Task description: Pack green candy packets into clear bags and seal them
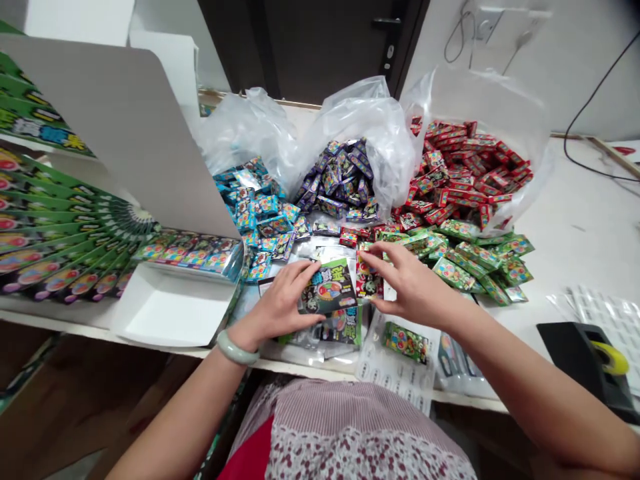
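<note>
My left hand [280, 303], with a pale bangle at the wrist, grips a black-and-green printed packet [331, 288] between thumb and fingers. Under it lie more such packets [345, 325] and clear plastic. Just to the right, my right hand [407, 283] pinches a small red printed box [369, 277] by its edges, close against the packet. A small green printed box [406, 341] rests on a sheet of labels [395, 377] below my right hand. Loose green boxes [480, 260] are heaped right of that hand, and blue boxes [263, 213] beyond my left.
Plastic bags hold purple boxes [335, 173] and red boxes [465, 167] at the back. At left stand an open white carton [175, 303], a filled display box [195, 250] and fanned green cartons [65, 227]. A black tape dispenser [583, 363] sits at right.
</note>
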Demonstrator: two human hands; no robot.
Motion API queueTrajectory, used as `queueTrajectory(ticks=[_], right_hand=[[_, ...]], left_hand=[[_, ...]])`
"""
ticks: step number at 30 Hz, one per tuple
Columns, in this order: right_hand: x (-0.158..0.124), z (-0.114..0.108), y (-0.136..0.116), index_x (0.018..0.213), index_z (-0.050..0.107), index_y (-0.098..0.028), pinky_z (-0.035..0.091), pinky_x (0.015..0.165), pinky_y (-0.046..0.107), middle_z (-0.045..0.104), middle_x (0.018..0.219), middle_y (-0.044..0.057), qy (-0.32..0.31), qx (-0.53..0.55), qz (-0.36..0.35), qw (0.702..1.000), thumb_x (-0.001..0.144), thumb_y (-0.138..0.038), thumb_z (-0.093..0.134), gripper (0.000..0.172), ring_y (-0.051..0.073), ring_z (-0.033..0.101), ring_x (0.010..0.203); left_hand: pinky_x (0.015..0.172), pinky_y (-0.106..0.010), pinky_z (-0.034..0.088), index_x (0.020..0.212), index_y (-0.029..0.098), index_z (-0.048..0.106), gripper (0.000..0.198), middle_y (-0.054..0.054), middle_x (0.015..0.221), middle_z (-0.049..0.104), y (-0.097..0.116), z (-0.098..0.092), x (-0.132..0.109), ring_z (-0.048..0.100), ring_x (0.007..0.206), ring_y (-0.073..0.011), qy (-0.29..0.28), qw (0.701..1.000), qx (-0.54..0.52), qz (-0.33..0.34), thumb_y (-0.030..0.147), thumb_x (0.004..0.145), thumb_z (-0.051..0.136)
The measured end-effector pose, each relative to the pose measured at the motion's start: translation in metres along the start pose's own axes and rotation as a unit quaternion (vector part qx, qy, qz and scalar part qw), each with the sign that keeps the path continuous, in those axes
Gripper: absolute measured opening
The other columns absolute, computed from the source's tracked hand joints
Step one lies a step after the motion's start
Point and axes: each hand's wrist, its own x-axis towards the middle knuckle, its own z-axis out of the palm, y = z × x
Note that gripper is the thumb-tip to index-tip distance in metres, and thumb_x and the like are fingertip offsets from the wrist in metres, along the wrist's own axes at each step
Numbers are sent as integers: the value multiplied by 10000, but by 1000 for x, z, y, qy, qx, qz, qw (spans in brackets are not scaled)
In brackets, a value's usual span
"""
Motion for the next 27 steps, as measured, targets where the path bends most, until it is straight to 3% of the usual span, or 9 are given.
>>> queueTrajectory(ticks=[6, 9, 11, 14, 17, 19, 21, 23, 27], right_hand=[[3, 1, -7, 1393, 412, -191, 433, 1033, 489, 506, 1317, 154, -84, 39, -52, 994, 786, -315, 700, 683, 312, 466, 1228], [4, 10, -4, 1450, 296, -238, 421, 1058, 495, 411, 1431, 158, -52, 111, -30, 992, 768, -451, 731, 837, 308, 415, 1311], [3, 18, -7, 1452, 271, -241, 406, 1074, 508, 427, 1423, 164, -6, 145, 0, 989, 756, -510, 721, 872, 310, 418, 1319], [3, 29, -19, 1419, 327, -260, 320, 1111, 577, 566, 1305, 132, 27, 151, 38, 987, 878, -451, 602, 636, 302, 440, 1309], [12, 33, -22, 1393, 399, -301, 257, 1130, 605, 556, 1369, 95, -5, 174, 29, 984, 942, -384, 508, 472, 291, 406, 1354], [31, 35, -8, 1290, 527, -298, 360, 1087, 544, 632, 1279, 70, 5, 220, 47, 974, 956, -383, 475, 349, 268, 522, 1256], [63, 38, 17, 1115, 637, -257, 478, 970, 455, 719, 1076, 59, 53, 249, 121, 959, 961, -371, 450, 267, 235, 649, 1051], [103, 46, 45, 1048, 663, -217, 484, 940, 426, 712, 1075, 80, 105, 192, 214, 952, 901, -336, 542, 225, 244, 647, 1027], [171, 74, 80, 1058, 648, -183, 422, 987, 464, 686, 1131, 135, 107, 179, 265, 942, 734, -245, 723, 338, 302, 597, 1104]], left_hand=[[1060, -531, 401, 1472, 202, 242, 952, -166, 1375, 403, 3, 4, -2, 419, 1274, -344, -29, 998, -38, 31, 500, 717, 739], [1063, -519, 407, 1465, 197, 258, 973, -163, 1381, 402, 4, 6, -7, 414, 1286, -339, -23, 997, -68, 5, 509, 691, 759], [1066, -523, 405, 1463, 195, 266, 976, -161, 1378, 408, 4, 6, -9, 416, 1286, -340, -3, 997, -73, -19, 484, 680, 772], [1069, -540, 398, 1471, 208, 254, 966, -159, 1373, 416, 2, 5, -12, 422, 1281, -343, 26, 996, -69, -40, 437, 688, 772], [1076, -539, 395, 1476, 231, 236, 972, -152, 1378, 419, -1, 4, -15, 419, 1290, -338, 23, 996, -77, -41, 413, 690, 777], [1082, -535, 393, 1473, 238, 238, 967, -150, 1380, 417, -4, 2, -17, 419, 1295, -333, 28, 995, -82, -57, 401, 689, 781], [1079, -544, 394, 1468, 243, 247, 953, -152, 1380, 415, -7, 0, -19, 426, 1291, -334, 45, 993, -77, -79, 391, 693, 781], [1070, -555, 401, 1470, 250, 240, 956, -153, 1380, 416, -10, -2, -21, 433, 1286, -338, 56, 992, -71, -87, 381, 693, 781], [1064, -556, 411, 1486, 263, 196, 997, -151, 1385, 416, -12, -4, -22, 435, 1286, -345, 62, 992, -63, -86, 368, 689, 786]])
